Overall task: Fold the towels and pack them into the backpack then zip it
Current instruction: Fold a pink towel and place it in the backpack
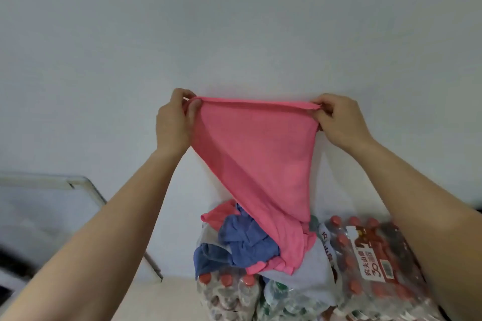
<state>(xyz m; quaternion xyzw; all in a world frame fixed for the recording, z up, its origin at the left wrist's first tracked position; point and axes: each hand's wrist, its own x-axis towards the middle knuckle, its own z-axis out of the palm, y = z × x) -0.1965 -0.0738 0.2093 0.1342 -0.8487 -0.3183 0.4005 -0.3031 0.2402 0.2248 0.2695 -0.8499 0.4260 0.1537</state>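
I hold a pink towel (250, 148) up in front of the white wall, its top edge stretched level. My left hand (173, 122) pinches the left corner and my right hand (339, 120) pinches the right corner. The cloth hangs down to a point that still reaches a heap of towels (250, 242) below, where blue and pink ones lie crumpled in a clear plastic bag. No backpack is in view.
Shrink-wrapped packs of red-capped water bottles (378, 255) stand under and to the right of the heap. A white board or frame (86, 190) leans against the wall at the left. A pale floor strip (169, 300) shows below.
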